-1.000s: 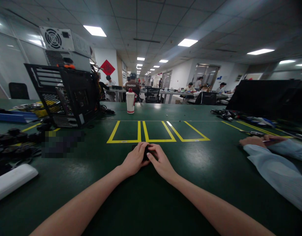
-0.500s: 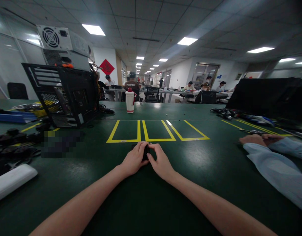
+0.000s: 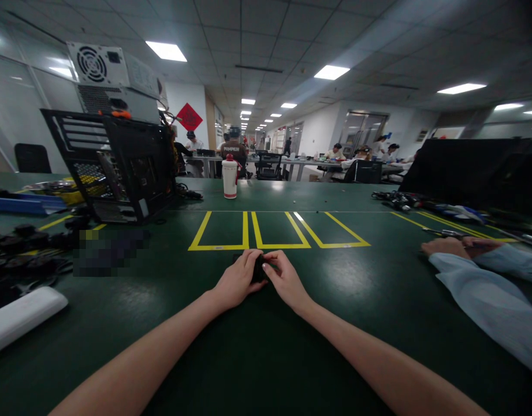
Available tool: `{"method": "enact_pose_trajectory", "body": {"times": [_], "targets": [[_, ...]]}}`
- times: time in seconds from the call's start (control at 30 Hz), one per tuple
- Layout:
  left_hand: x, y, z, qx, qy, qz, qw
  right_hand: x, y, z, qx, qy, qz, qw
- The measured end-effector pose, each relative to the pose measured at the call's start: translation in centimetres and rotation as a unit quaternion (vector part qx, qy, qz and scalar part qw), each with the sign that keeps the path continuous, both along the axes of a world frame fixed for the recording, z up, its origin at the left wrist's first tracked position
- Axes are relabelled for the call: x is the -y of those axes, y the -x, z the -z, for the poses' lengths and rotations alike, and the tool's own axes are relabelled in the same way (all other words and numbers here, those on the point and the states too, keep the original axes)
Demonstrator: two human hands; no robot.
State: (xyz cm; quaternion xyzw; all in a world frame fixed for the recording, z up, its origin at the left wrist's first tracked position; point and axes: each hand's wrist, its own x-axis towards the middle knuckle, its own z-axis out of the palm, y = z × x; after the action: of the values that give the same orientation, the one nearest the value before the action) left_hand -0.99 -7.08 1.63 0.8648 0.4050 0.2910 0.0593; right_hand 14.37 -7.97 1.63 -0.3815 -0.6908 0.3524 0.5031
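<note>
A small black object [image 3: 258, 270] is between my hands, just above or on the green table in front of me. Its kind cannot be made out, since fingers cover most of it. My left hand [image 3: 236, 282] is closed around its left side, fingers over the top and thumb below. On the other side, my right hand [image 3: 286, 282] has thumb and fingertips bent in a pinch at the object's right edge. Beyond my hands, three yellow tape outlines [image 3: 281, 245] mark the green table [image 3: 266, 358].
A black computer case [image 3: 136, 167] carries a power supply [image 3: 96, 66] at left, with a white bar [image 3: 27, 318] and dark parts nearer. A white bottle [image 3: 230, 180] stands beyond the outlines. At right are another person's hands [image 3: 447, 247], cables [image 3: 398, 199] and a black screen [image 3: 460, 167].
My right thumb has moved up along the object's right edge, and the right fingers have shifted slightly. My left hand keeps its hold in almost the same place.
</note>
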Motion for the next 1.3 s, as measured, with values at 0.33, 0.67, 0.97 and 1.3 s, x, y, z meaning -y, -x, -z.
{"method": "enact_pose_trajectory", "body": {"times": [0.33,0.67,0.97,1.3], "targets": [[0.1,0.1,0.1,0.000,0.008,-0.006,1.000,-1.5,-0.5,1.2,-0.037,0.105,-0.021,0.994],[-0.2,0.0,0.2,0.002,0.013,-0.007,1.000,-0.5,-0.5,0.4,-0.068,0.096,-0.050,0.992],[-0.1,0.0,0.1,-0.004,0.015,-0.010,1.000,-0.9,-0.8,0.2,-0.069,0.149,-0.068,0.984],[-0.3,0.0,0.3,-0.003,-0.001,-0.005,1.000,-0.8,-0.6,0.1,-0.064,0.120,-0.055,0.989]]}}
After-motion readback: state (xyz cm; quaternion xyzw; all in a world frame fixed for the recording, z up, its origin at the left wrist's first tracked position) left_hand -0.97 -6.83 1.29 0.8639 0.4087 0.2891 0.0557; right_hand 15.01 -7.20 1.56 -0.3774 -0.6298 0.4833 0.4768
